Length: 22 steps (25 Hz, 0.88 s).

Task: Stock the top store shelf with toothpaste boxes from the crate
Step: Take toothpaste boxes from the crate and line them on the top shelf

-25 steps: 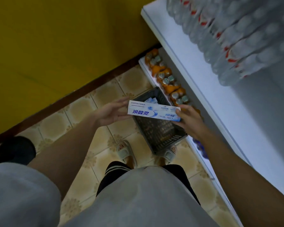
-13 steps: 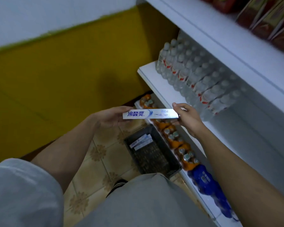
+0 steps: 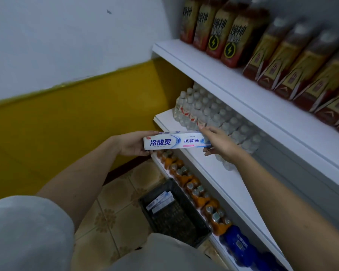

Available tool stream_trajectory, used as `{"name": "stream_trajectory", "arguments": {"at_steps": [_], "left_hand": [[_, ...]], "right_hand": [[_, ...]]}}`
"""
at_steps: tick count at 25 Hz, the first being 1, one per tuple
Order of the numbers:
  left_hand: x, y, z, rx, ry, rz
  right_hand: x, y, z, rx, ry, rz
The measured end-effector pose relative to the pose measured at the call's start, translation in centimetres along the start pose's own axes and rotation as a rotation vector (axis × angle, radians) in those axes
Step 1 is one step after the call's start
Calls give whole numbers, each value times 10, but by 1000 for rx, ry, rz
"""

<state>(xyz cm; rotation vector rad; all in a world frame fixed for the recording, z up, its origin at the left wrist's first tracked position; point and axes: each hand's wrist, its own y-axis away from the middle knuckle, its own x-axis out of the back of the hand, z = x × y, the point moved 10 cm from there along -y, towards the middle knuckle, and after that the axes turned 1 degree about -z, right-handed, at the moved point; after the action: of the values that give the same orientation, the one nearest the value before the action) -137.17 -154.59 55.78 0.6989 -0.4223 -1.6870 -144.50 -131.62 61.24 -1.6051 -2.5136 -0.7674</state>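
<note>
While the toothpaste box (image 3: 177,141) is held level between both hands, it hangs in front of the water-bottle shelf (image 3: 219,173), well below any top shelf, which is out of view. Left hand (image 3: 133,143) is closed round the left end of the box, thumb on top, fingers under. Right hand (image 3: 217,142) pinches the right end, fingers on the upper edge and thumb below; the grip there looks light. The crate (image 3: 176,212) sits on the tiled floor (image 3: 114,218) just beside the bottom shelf, with a few more boxes (image 3: 160,202) lying in its far end, so the job looks far from done. Risks, as I judge them: the right-hand pinch is shallow, so a quick lift could let that end slip and drop the box to the floor or into the crate. The box end is close to the clear water bottles (image 3: 207,114), so swinging it right could knock the front row. Going up, it has to pass the edge of the shelf of brown drink bottles (image 3: 213,30); clipping that lip could dent the carton or topple a bottle. The crate is near the feet, so stepping in to reach could trip the person.
</note>
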Motion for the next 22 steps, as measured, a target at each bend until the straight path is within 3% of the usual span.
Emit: {"name": "stream_trajectory", "arguments": {"at_steps": [7,10,14,17,22], "left_hand": [[-27,41,155,-231,-213,-169],[-41,64,219,-324,-381,-196],[-69,92,290,-430,-523,-183],[-87,115,342,-576,-533,-147],[-122,147,417,-827,-356,-188]], "right_hand": [[68,25,-131,392,-79,75],[96,45,-179,474,-82,101],[135,77,-229,550,-60,261],[154,97,-256,603,-51,336],[186,151,-309,706,156,504]]}}
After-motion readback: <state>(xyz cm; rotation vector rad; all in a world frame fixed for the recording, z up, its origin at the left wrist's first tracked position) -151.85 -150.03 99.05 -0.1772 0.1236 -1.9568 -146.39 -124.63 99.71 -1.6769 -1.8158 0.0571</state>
